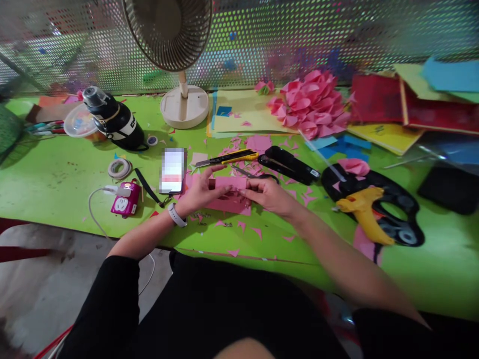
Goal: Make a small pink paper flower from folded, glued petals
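Though small in view, pink paper [231, 183] between half-curled hands [200, 192] [268, 195], apparently in their pinch.

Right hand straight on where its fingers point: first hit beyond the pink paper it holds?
Probably the left hand, facing the right hand across the pink paper; depth is unclear.

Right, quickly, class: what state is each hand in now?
Left hand: partly closed, holding pink paper.
Right hand: closed, pinching pink paper.
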`<state>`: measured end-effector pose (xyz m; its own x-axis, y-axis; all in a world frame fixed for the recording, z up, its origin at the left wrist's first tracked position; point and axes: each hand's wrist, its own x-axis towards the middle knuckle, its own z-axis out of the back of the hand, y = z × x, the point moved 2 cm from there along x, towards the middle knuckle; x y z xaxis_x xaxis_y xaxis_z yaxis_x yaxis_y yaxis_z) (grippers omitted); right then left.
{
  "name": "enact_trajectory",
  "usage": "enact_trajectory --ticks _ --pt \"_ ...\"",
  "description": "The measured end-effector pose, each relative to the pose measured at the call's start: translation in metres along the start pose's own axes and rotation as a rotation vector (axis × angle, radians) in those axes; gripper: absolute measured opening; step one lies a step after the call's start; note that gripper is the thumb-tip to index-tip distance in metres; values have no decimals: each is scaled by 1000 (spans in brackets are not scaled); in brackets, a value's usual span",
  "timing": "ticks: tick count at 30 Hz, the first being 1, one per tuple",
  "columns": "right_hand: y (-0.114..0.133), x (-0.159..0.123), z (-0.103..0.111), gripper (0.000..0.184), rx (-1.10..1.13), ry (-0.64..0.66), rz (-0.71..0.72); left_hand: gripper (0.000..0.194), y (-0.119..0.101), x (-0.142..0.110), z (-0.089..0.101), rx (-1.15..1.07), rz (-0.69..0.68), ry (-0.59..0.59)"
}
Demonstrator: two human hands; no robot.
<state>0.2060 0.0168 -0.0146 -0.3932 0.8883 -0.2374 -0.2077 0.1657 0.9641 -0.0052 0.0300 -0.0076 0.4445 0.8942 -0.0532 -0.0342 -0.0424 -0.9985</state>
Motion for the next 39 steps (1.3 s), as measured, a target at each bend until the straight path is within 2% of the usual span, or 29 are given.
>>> enact_trajectory --ticks 3,6,11,16,19,23,27,28,30,32,33,34,36,39 --pt "-2 1 -3 35 -15 7 24 85 0 0 0 -66 94 46" --pt "3 0 -2 35 -38 -17 43 84 -1 2 2 -95 130 21" --pt "17 -6 9 38 -11 -94 0 88 -10 8 13 -214 160 -7" --pt "20 -6 17 40 153 -206 -35 79 -20 12 26 -308 132 -130" --pt "15 -3 9 40 290 -265 -38 66 -18 11 22 -365 137 -194" --pt "12 -5 -14 37 321 -195 -31 44 -7 7 3 -462 219 -137" --pt "14 -13 -22 31 157 -50 1 39 -5 5 -1 -527 255 -149" --pt "15 -14 -18 27 94 -55 30 38 -6 6 1 -538 265 -149" --pt "19 -17 -5 21 -39 -166 151 34 -8 7 6 -544 292 -135" --pt "23 -19 6 28 -185 -304 324 29 -9 7 8 -536 343 -105" --pt "24 -19 8 34 -264 -332 407 27 -9 7 9 -532 372 -88" --pt "25 -19 8 36 -334 -323 478 26 -8 7 8 -530 396 -70" --pt "26 -19 3 30 -420 -253 582 27 -6 6 5 -527 419 -36" --pt "28 -20 -5 21 -466 -213 677 36 -6 4 1 -499 386 -5"
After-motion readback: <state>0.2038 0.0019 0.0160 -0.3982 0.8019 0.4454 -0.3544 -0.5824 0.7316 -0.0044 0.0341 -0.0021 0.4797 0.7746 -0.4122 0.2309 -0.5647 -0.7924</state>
